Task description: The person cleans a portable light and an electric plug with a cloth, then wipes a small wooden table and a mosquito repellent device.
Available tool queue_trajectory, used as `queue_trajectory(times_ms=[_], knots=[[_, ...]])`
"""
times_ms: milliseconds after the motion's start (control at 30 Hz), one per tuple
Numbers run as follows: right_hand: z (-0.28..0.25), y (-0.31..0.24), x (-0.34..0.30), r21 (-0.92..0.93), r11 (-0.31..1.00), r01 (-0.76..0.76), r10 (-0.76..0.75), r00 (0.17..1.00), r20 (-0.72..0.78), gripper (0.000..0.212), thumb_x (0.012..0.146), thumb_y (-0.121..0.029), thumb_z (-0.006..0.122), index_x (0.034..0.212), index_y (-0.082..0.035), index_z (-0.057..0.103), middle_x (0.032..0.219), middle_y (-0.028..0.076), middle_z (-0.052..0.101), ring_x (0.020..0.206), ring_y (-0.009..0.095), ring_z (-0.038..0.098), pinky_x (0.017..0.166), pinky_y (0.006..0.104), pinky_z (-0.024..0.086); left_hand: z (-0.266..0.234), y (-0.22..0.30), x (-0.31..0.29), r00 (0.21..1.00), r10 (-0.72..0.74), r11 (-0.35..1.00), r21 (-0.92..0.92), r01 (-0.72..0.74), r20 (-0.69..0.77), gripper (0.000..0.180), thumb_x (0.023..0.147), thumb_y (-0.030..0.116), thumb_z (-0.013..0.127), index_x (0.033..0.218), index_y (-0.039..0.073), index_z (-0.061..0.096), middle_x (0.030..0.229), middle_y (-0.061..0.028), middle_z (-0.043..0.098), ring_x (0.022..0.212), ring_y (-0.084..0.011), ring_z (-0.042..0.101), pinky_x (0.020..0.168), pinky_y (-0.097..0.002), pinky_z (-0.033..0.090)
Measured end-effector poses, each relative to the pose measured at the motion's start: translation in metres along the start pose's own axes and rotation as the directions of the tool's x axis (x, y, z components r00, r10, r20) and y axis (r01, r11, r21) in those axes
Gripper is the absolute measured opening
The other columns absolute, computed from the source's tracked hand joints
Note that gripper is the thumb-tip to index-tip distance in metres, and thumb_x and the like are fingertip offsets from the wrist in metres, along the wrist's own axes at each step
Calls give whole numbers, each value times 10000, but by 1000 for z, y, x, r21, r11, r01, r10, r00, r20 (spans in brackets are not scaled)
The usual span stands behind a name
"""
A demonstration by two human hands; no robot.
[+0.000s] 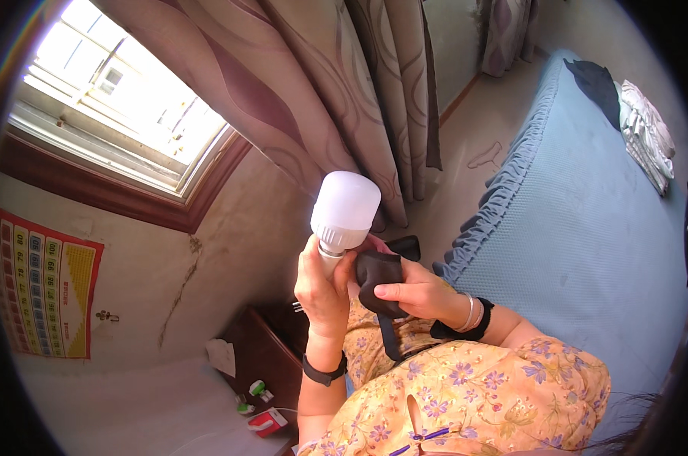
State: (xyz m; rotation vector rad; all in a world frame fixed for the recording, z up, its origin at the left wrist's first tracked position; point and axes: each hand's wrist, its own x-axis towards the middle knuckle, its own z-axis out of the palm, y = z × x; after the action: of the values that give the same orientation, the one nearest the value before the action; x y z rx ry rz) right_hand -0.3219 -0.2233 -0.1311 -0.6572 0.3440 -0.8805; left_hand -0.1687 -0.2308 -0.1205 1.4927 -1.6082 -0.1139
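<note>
A large white LED bulb (346, 201) stands upright and slightly tilted in my left hand (313, 289). The fingers are closed around the white holder (329, 262) below its ribbed collar, and metal prongs stick out beside that hand. Close by on the right, my right hand (423, 292) grips a black padded object with a strap (379, 285); its exact kind does not show. The strap hangs down over my patterned clothing. Both hands are close together in front of my body, and the black object partly overlaps the fingers behind it.
A blue-covered bed (572, 228) with folded clothes (646, 129) lies to the right. Patterned curtains (306, 91) hang beside a bright window (123, 91). At lower left, a dark wooden cabinet (264, 349) stands near a red-and-white box (268, 422). A chart (47, 285) hangs on the wall.
</note>
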Motion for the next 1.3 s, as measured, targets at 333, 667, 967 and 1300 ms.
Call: queue_trajectory(times_ms=[333,667,967,1300], knots=[[-6,-9,-19,-630,739,239,-301,953,8,455,831,64,509,1276,21,426,1227,151,514,1145,204,486,965,298,362,-3,15,2,994,87,990,116,-79,-62,433,737,9,664,1146,4,522,904,-152,579,795,-316,582,700,-358,473],[19,-10,-3,-901,-256,350,-554,711,434,566,626,75,555,1179,122,445,1156,234,493,1038,390,496,902,435,421,1,22,-4,968,246,923,317,-216,-58,386,699,48,634,1084,20,620,883,-122,619,762,-264,612,663,-337,506],[-9,10,-1,-971,144,191,-564,822,78,375,722,42,552,1095,48,520,1021,189,558,952,368,541,849,390,445,-8,33,5,956,208,974,138,-181,-208,413,649,-14,740,1041,-8,611,860,-139,621,722,-269,619,631,-330,507],[-35,-3,10,-256,936,243,-330,858,-394,220,845,0,510,1062,25,541,929,42,602,852,100,560,775,229,456,-8,30,-8,993,-112,963,-253,97,-45,454,707,-2,727,1104,-10,509,914,-90,606,812,-138,561,727,-262,456]])
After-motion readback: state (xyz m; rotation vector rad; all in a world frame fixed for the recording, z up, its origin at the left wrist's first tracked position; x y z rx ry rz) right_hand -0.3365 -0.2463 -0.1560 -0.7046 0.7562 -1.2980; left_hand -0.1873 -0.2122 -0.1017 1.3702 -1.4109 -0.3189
